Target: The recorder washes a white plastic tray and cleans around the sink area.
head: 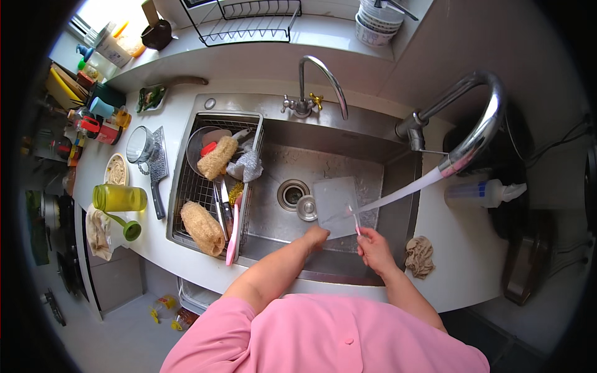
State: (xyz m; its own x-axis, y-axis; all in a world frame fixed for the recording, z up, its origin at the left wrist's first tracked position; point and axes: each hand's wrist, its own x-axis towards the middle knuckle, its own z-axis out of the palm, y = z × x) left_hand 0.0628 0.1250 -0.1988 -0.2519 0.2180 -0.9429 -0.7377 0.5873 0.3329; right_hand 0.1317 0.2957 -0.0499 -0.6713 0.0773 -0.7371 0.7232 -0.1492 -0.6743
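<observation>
Over the sink basin, a flat translucent panel [332, 200] is held at its near left corner by my left hand [318, 237]. In my right hand [374, 249] is a slim pink-handled brush [357, 224], its white head against the panel's right side. A stream of water [401, 189] runs from the chrome spout [475, 135] on the right and lands around the brush head. The metal sink strainer [306, 208] lies beside the drain [293, 195], close to the panel's left edge.
A wire basket [192, 196] at the sink's left holds loofahs [202, 227], a knife [226, 205] and a pink-handled tool [232, 238]. Left of it lie a cleaver [158, 172] and a yellow-green bottle [120, 197]. A second faucet [303, 100] rises behind; a crumpled cloth [419, 256] is at right.
</observation>
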